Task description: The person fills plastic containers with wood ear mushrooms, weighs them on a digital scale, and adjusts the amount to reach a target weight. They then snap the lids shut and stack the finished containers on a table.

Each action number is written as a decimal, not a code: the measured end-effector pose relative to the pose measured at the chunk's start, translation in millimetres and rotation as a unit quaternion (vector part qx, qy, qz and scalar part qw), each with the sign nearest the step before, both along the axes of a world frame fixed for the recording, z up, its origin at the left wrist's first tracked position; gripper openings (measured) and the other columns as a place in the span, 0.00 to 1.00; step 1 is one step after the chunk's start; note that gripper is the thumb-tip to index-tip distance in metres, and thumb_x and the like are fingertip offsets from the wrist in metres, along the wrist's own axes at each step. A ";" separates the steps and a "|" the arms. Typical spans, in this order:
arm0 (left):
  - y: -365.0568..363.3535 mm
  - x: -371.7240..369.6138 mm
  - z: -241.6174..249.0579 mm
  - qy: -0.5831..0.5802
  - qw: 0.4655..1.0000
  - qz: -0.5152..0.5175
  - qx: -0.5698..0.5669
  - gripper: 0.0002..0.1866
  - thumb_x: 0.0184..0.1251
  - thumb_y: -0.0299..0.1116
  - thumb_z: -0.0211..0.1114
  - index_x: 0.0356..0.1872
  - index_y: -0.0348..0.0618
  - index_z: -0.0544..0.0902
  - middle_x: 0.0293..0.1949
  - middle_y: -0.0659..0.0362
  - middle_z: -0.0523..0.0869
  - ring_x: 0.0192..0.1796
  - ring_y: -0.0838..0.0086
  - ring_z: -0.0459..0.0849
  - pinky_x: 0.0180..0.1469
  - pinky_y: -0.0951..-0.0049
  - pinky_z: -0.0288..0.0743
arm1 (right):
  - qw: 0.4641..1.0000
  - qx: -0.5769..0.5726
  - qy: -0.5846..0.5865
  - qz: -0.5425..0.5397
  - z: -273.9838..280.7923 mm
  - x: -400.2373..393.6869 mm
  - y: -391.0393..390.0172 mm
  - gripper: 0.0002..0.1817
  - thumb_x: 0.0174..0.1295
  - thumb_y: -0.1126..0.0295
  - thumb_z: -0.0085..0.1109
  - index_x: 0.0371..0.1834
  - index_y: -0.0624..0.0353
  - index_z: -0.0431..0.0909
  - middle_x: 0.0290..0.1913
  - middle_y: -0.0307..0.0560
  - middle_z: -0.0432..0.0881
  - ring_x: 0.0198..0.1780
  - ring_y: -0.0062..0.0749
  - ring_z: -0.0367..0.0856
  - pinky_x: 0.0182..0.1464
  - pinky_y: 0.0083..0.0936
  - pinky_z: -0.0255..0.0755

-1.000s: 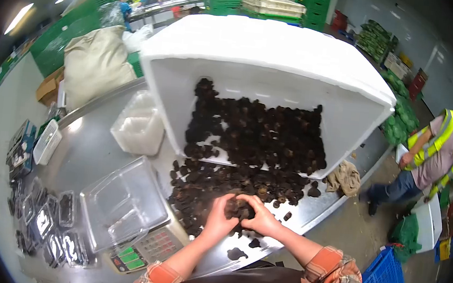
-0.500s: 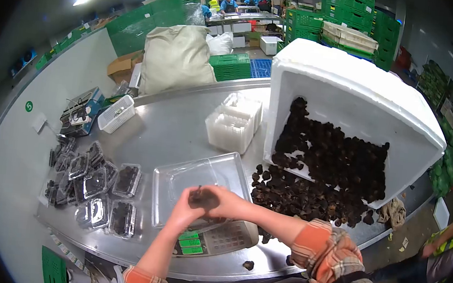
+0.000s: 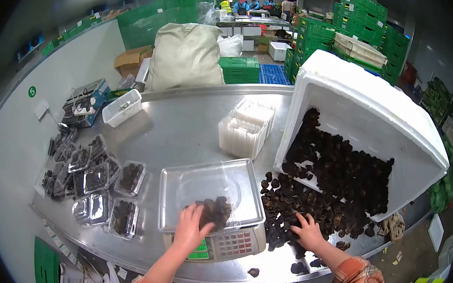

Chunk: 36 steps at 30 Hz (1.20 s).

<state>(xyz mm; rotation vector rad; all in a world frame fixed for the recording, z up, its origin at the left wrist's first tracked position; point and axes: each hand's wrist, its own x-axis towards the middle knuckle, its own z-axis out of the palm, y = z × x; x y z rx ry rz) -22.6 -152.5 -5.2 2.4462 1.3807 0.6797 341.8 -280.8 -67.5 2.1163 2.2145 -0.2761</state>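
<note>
My left hand (image 3: 191,229) is at the scale pan (image 3: 179,183), fingers spread against the left side of a heap of dark brown pieces (image 3: 216,211) in an open clear plastic container. Over on the right, my right hand (image 3: 309,233) reaches into the loose pile of dark pieces (image 3: 286,199) on the metal table, its fingers apart and touching the pile. More of these pieces lie inside the tipped white foam box (image 3: 370,120). Below the pan, the scale's keypad (image 3: 234,244) shows, and my left hand and wrist partly cover its green display (image 3: 201,250).
Filled clear boxes (image 3: 97,178) are heaped at the left, two of them apart nearer the scale. Stacked empty clear containers (image 3: 246,128) stand behind the scale. A white basket (image 3: 122,108), a big sack (image 3: 185,58) and green crates (image 3: 237,70) are farther back. People work in the distance.
My hands were together above the scale and have separated. The right has moved to the loose pile; the left is lower, beside dark pieces now visible over the pan. The view has shifted slightly.
</note>
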 end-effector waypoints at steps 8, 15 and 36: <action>34.2 12.0 14.9 -0.070 0.997 -0.013 -0.010 0.25 0.56 0.35 0.66 0.54 0.37 0.73 0.53 0.48 0.76 0.55 0.56 0.74 0.56 0.63 0.69 | 0.910 0.173 0.367 -0.087 32.6 15.0 54.8 0.14 0.44 0.83 0.56 0.36 0.59 0.76 0.36 0.46 0.79 0.39 0.34 0.79 0.44 0.24 0.71; 62.8 -18.1 0.6 -0.496 0.774 0.048 -0.390 0.15 0.67 0.36 0.53 0.52 0.42 0.74 0.51 0.58 0.79 0.49 0.78 0.79 0.23 0.82 0.71 | 0.901 -0.041 0.432 0.022 123.2 -100.5 143.8 0.14 0.51 0.74 0.59 0.42 0.60 0.76 0.36 0.45 0.80 0.36 0.28 0.79 0.38 0.24 0.74; 72.0 4.8 25.9 -0.401 0.819 -0.037 -0.408 0.21 0.62 0.17 0.46 0.57 0.35 0.69 0.62 0.53 0.68 0.64 0.61 0.69 0.34 0.76 0.85 | 0.887 -0.241 0.352 -0.176 72.3 -1.1 25.5 0.20 0.58 0.71 0.60 0.52 0.66 0.71 0.37 0.49 0.80 0.33 0.27 0.81 0.35 0.23 0.78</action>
